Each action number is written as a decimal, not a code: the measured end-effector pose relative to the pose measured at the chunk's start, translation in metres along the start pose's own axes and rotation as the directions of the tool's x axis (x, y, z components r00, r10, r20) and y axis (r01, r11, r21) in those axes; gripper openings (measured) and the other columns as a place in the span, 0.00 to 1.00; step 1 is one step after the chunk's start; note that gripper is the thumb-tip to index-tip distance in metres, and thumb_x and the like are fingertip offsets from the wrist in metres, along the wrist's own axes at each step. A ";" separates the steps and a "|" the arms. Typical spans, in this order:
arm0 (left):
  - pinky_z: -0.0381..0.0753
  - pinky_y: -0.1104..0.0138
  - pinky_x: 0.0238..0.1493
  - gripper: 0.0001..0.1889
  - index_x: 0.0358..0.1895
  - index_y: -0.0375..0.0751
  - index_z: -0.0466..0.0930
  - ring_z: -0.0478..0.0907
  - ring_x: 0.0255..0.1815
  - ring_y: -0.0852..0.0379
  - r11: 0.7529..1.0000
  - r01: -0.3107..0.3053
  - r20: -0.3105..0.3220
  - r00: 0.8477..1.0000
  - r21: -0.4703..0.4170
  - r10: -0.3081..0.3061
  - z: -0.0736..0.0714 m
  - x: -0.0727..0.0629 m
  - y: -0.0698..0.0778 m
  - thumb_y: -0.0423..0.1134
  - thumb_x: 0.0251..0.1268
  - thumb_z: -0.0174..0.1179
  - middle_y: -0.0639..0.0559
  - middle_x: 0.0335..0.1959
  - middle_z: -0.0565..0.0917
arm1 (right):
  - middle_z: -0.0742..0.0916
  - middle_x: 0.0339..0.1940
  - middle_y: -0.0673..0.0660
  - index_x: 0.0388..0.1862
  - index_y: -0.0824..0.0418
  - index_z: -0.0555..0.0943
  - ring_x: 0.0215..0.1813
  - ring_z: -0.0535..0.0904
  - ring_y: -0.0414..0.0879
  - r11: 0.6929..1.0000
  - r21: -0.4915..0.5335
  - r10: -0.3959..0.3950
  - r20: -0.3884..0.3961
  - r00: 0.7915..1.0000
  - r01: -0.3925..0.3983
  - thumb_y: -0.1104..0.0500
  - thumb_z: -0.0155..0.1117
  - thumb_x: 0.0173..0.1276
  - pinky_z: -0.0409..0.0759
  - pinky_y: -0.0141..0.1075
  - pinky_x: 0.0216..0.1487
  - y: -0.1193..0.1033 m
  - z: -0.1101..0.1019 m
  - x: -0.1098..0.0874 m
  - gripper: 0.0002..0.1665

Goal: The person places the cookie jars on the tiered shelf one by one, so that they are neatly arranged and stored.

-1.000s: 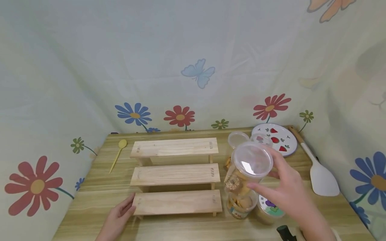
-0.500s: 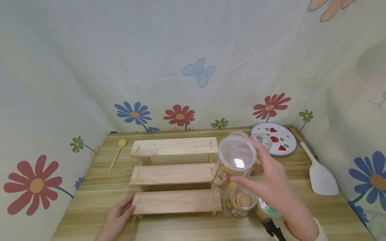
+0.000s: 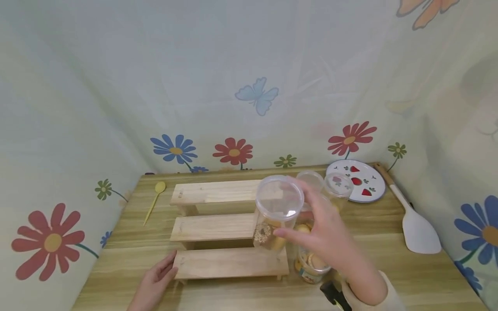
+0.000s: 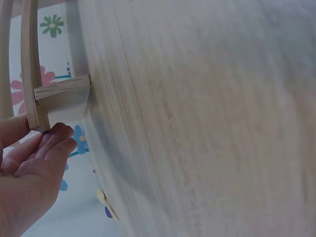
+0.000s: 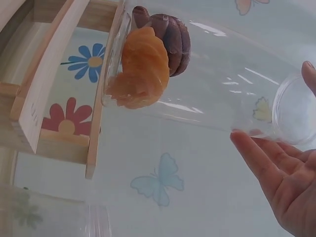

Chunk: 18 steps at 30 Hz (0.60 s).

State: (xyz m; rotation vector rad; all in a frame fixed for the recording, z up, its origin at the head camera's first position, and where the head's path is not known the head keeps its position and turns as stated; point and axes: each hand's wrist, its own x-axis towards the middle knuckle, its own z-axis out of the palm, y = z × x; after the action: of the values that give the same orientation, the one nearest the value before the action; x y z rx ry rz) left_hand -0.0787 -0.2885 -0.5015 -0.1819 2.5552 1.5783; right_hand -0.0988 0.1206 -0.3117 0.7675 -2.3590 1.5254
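My right hand (image 3: 327,229) grips a tall clear plastic jar (image 3: 278,205) near its lid. In the right wrist view, an orange-brown pastry-like piece (image 5: 140,69) and a dark ridged one (image 5: 178,47) lie at the jar's bottom. The jar stands over the right part of a three-step wooden rack (image 3: 214,229), with its base close to a plank; whether they touch I cannot tell. My left hand (image 3: 155,280) holds the left end of the rack's lowest plank; in the left wrist view the plank's end (image 4: 37,116) sits between thumb and fingers.
Right of the rack stand a jar of round cookies (image 3: 311,268) and clear lidded jars, one (image 3: 339,185) before a strawberry-patterned plate (image 3: 379,183). A white spatula (image 3: 420,233) lies at the far right, a yellow spoon (image 3: 154,201) at the left.
My right hand has carried the clear jar leftward, from above the other jars to over the rack's right part. The left hand stays at the lowest plank.
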 end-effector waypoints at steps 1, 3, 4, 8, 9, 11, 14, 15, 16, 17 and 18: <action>0.71 0.69 0.59 0.26 0.70 0.28 0.60 0.64 0.67 0.43 1.000 0.008 0.003 1.000 -0.003 -0.008 0.000 0.000 0.000 0.33 0.74 0.52 0.37 0.71 0.61 | 0.76 0.59 0.47 0.70 0.42 0.63 0.56 0.74 0.44 1.000 0.009 -0.011 0.004 1.000 0.011 0.54 0.80 0.51 0.82 0.35 0.46 0.001 0.002 0.002 0.50; 0.71 0.70 0.58 0.26 0.70 0.28 0.59 0.64 0.67 0.44 1.000 0.017 0.005 1.000 -0.007 -0.017 0.001 0.000 -0.001 0.33 0.74 0.52 0.37 0.71 0.61 | 0.76 0.59 0.48 0.70 0.43 0.63 0.57 0.74 0.45 0.999 0.018 -0.034 0.006 0.999 0.034 0.54 0.80 0.50 0.82 0.34 0.46 0.001 0.006 0.005 0.50; 0.71 0.69 0.58 0.26 0.70 0.28 0.59 0.64 0.67 0.43 1.000 0.008 0.007 1.000 -0.006 -0.008 0.000 0.000 -0.001 0.33 0.74 0.52 0.36 0.71 0.61 | 0.76 0.59 0.48 0.70 0.43 0.63 0.58 0.73 0.45 0.999 0.022 -0.040 0.008 0.999 0.039 0.54 0.80 0.51 0.82 0.35 0.46 0.001 0.008 0.006 0.50; 0.72 0.70 0.57 0.26 0.69 0.27 0.60 0.65 0.66 0.42 0.999 -0.033 -0.006 0.999 0.012 0.033 0.000 0.000 -0.002 0.34 0.73 0.53 0.36 0.70 0.62 | 0.76 0.60 0.48 0.71 0.44 0.62 0.60 0.73 0.45 0.998 0.040 -0.052 0.017 0.998 0.052 0.54 0.80 0.51 0.81 0.36 0.48 -0.006 0.014 0.012 0.51; 0.72 0.70 0.57 0.26 0.69 0.26 0.61 0.65 0.66 0.41 0.999 -0.043 -0.008 0.999 0.017 0.043 -0.001 0.000 -0.002 0.34 0.73 0.53 0.35 0.70 0.62 | 0.76 0.60 0.47 0.71 0.45 0.62 0.60 0.72 0.45 0.998 0.034 -0.054 0.019 0.998 0.053 0.54 0.79 0.52 0.81 0.36 0.48 -0.009 0.015 0.014 0.51; 0.72 0.70 0.57 0.26 0.69 0.27 0.61 0.65 0.66 0.42 0.999 -0.042 -0.009 0.999 0.018 0.042 -0.001 0.000 -0.001 0.34 0.73 0.54 0.36 0.70 0.63 | 0.76 0.60 0.49 0.72 0.48 0.61 0.60 0.72 0.46 0.998 0.026 -0.060 0.022 0.998 0.059 0.54 0.79 0.52 0.81 0.36 0.49 -0.016 0.017 0.016 0.51; 0.72 0.70 0.57 0.26 0.69 0.27 0.60 0.64 0.67 0.42 1.000 -0.020 0.003 1.000 0.001 0.020 -0.001 -0.001 0.000 0.34 0.73 0.53 0.35 0.70 0.61 | 0.75 0.62 0.53 0.72 0.53 0.61 0.61 0.72 0.47 0.998 0.024 -0.060 0.023 0.998 0.059 0.58 0.79 0.53 0.80 0.36 0.50 -0.026 0.019 0.020 0.51; 0.72 0.70 0.57 0.26 0.69 0.26 0.59 0.64 0.67 0.42 1.000 -0.016 0.005 1.000 -0.005 0.016 -0.001 -0.001 0.001 0.34 0.74 0.53 0.35 0.70 0.61 | 0.75 0.62 0.53 0.72 0.54 0.61 0.61 0.72 0.48 0.998 0.029 -0.056 0.023 0.998 0.056 0.58 0.79 0.53 0.80 0.36 0.50 -0.028 0.020 0.022 0.51; 0.72 0.71 0.57 0.26 0.70 0.26 0.59 0.64 0.67 0.42 1.000 -0.013 0.004 1.000 -0.008 0.013 0.000 -0.001 0.001 0.34 0.74 0.53 0.35 0.70 0.61 | 0.75 0.62 0.54 0.72 0.54 0.61 0.61 0.72 0.48 0.998 0.035 -0.054 0.025 0.998 0.053 0.59 0.79 0.53 0.80 0.36 0.50 -0.029 0.021 0.024 0.51; 0.72 0.72 0.57 0.26 0.69 0.26 0.60 0.64 0.66 0.42 1.000 -0.016 0.001 1.000 -0.012 0.016 0.000 -0.002 0.001 0.34 0.73 0.53 0.35 0.70 0.61 | 0.75 0.62 0.54 0.73 0.54 0.61 0.61 0.72 0.48 0.998 0.036 -0.050 0.025 0.998 0.049 0.58 0.78 0.53 0.80 0.35 0.50 -0.028 0.022 0.025 0.51; 0.72 0.72 0.57 0.26 0.69 0.26 0.60 0.64 0.66 0.42 1.000 -0.026 -0.002 1.000 -0.016 0.026 0.001 -0.002 0.001 0.34 0.73 0.53 0.34 0.70 0.61 | 0.74 0.62 0.53 0.73 0.52 0.61 0.61 0.72 0.47 0.998 0.041 -0.048 0.027 0.998 0.047 0.58 0.78 0.53 0.80 0.35 0.50 -0.027 0.023 0.027 0.51</action>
State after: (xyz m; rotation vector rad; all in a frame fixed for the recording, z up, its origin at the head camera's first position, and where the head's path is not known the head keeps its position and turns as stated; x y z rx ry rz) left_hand -0.0768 -0.2870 -0.5008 -0.1527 2.5567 1.6088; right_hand -0.1052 0.0830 -0.2885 0.8532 -2.3197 1.5570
